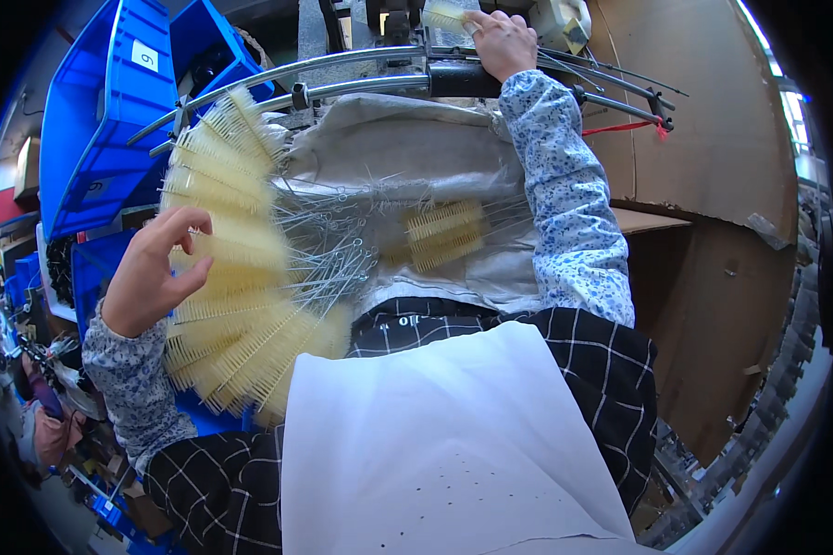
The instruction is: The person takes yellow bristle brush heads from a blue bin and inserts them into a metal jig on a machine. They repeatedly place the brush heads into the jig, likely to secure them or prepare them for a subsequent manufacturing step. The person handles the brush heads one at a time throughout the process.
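My left hand (155, 270) hovers at the left beside a fanned pile of pale yellow bristle brushes (222, 264); its fingers are curved and apart, with nothing between them. The brushes' twisted wire handles (333, 268) point inward to the middle. At the top, my right hand (507, 46) is closed near the machine, gripping the end of a yellow bristle brush (446, 17), partly cut off by the picture's edge. Another bunch of yellow brushes (446, 235) lies apart on the grey cloth (398, 153) before me.
Curved metal rails (366, 85) cross in front of the machine. Blue plastic bins (111, 111) stand at the left. Thin rods and a red tie (659, 128) stick out at the right rail end, next to large cardboard sheets (703, 120). A person (51, 430) sits at far left.
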`<state>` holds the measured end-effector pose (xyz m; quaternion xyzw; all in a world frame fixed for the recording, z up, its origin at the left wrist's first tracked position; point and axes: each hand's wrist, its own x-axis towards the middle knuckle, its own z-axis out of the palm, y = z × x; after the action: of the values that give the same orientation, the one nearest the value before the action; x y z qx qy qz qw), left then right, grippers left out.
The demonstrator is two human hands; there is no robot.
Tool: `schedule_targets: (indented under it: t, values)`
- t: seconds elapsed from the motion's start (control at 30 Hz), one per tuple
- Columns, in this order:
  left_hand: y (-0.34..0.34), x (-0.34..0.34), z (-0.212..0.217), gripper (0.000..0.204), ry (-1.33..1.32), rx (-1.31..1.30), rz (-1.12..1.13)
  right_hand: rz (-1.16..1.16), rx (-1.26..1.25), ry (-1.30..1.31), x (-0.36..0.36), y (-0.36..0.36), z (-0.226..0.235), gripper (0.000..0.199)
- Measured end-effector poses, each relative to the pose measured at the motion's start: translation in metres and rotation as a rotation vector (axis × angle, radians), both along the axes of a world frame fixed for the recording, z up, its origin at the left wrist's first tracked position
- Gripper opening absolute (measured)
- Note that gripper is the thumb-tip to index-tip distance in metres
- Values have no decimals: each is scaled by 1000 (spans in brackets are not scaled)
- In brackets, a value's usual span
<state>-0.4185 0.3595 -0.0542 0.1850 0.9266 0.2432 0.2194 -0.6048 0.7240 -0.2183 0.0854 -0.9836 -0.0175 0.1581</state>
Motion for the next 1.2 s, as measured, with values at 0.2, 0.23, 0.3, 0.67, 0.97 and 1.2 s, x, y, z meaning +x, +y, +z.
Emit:
schedule_targets:
  t: [0.2,0.23,0.3,0.67,0.97,1.2]
  values:
    - [5,-3,-9,18,2,62,-38,28,-234,-188,2,-4,14,23]
    - [6,-4,-8,17,-16,94,-20,34,-158,-122,1,-1,9,24]
    - [10,-3,-4,17,-17,100,-3,45,-5,10,-4,4,-6,28]
    - [-31,8,37,25,359,369,172,94,-147,-122,-18,-1,0,27]
    - [-19,11,39,29,346,391,111,66,19,255,-15,24,-7,41]
    - [-31,11,37,30,414,364,130,-94,-263,23,-13,58,-28,38]
